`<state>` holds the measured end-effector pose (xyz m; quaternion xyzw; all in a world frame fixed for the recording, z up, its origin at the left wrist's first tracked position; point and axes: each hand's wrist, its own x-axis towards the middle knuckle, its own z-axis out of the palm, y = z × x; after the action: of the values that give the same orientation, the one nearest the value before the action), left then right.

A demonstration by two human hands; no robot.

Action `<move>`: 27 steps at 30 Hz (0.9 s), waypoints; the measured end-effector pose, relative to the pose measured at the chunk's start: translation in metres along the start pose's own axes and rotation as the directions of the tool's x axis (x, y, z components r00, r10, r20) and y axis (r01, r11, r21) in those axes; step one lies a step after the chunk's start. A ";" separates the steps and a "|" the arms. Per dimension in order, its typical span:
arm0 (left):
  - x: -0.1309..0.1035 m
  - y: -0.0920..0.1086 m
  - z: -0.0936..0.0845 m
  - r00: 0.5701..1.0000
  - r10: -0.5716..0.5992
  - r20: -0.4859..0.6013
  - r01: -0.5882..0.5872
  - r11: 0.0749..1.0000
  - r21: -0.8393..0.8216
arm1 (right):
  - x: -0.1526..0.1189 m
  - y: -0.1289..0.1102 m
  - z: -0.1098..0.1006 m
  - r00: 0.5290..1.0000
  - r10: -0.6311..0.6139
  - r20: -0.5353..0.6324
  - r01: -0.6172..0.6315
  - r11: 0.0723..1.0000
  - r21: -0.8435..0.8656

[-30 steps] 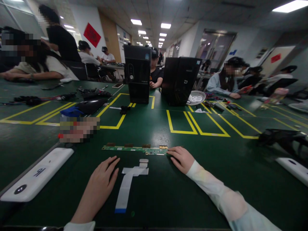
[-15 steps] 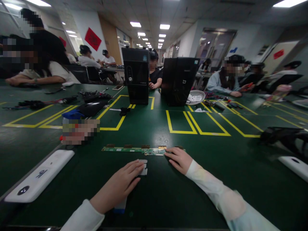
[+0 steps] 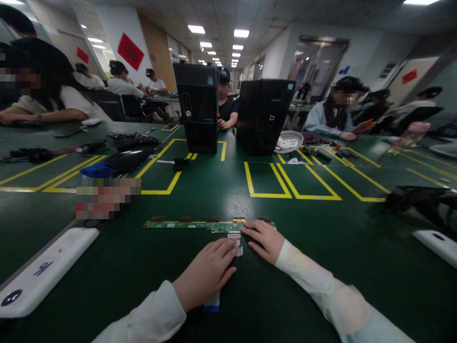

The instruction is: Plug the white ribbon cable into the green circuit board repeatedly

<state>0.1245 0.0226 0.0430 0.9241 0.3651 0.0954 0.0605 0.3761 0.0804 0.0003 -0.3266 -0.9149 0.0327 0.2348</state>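
Observation:
A white flat ribbon cable with a blue end runs under my left hand, whose fingers are closed together over it, thumb apart. The cable's far end lies just below the near edge of a long narrow green circuit board. Along the far edge of that board are several brown-gold flex tabs. My right hand rests open at the board's right part, fingertips touching it and covering some of it. Under my left palm the middle of the cable is hidden.
Two black computer towers stand farther back, with a person behind them. A white device lies at left and another at right. Cables, a white basket and yellow tape outlines are on the green table. Other people sit around.
My left hand has moved right with the ribbon cable, bringing its far end to the circuit board's near edge. My right hand stays at the board. The view has shifted slightly.

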 end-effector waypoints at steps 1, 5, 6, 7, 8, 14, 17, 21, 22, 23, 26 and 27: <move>0.001 0.000 0.002 1.000 -0.001 -0.011 0.001 1.000 0.002 | 0.000 0.000 -0.001 1.000 0.005 0.005 -0.005 1.000 0.000; 0.000 0.001 0.010 0.999 -0.007 -0.046 0.007 1.000 0.007 | 0.000 -0.002 -0.002 1.000 0.012 0.005 -0.012 1.000 -0.003; 0.000 0.002 0.010 0.999 -0.014 -0.047 0.015 1.000 0.011 | -0.001 -0.002 -0.001 1.000 0.011 0.000 -0.011 1.000 -0.003; -0.001 0.004 0.011 0.999 -0.021 -0.045 0.022 1.000 0.015 | -0.001 -0.002 -0.001 1.000 0.011 -0.002 -0.011 1.000 -0.002; -0.002 0.005 0.011 0.999 -0.029 -0.042 0.030 0.999 0.019 | -0.001 -0.002 -0.001 1.000 0.011 -0.004 -0.011 1.000 0.000; -0.002 0.010 0.011 0.998 -0.043 -0.044 0.045 0.998 0.046 | -0.001 -0.003 -0.003 1.000 0.016 0.001 -0.016 1.000 -0.001; -0.001 0.008 0.011 0.998 -0.036 -0.061 0.037 0.999 0.027 | 0.000 -0.004 -0.005 1.000 0.027 0.006 -0.027 1.000 -0.003; -0.001 0.005 0.012 0.997 -0.045 -0.057 0.046 0.999 0.001 | 0.000 -0.005 -0.005 1.000 0.025 0.005 -0.025 1.000 -0.004; -0.001 0.005 0.012 0.997 -0.047 -0.055 0.047 0.999 -0.006 | 0.000 -0.004 -0.005 1.000 0.025 0.004 -0.025 1.000 -0.003; -0.001 0.005 0.012 0.997 -0.050 -0.053 0.050 0.999 -0.014 | 0.000 -0.004 -0.004 1.000 0.026 0.003 -0.026 1.000 0.000; 0.000 0.004 0.011 0.997 -0.061 -0.039 0.059 0.997 -0.040 | -0.002 -0.004 -0.004 1.000 0.025 0.012 -0.025 1.000 0.018; 0.001 0.004 0.011 0.998 -0.063 -0.032 0.061 0.997 -0.049 | -0.002 -0.004 -0.004 0.999 0.026 0.020 -0.026 0.999 0.023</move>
<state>0.1299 0.0197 0.0332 0.9089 0.3921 0.1176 0.0794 0.3774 0.0759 0.0041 -0.3354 -0.9124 0.0498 0.2291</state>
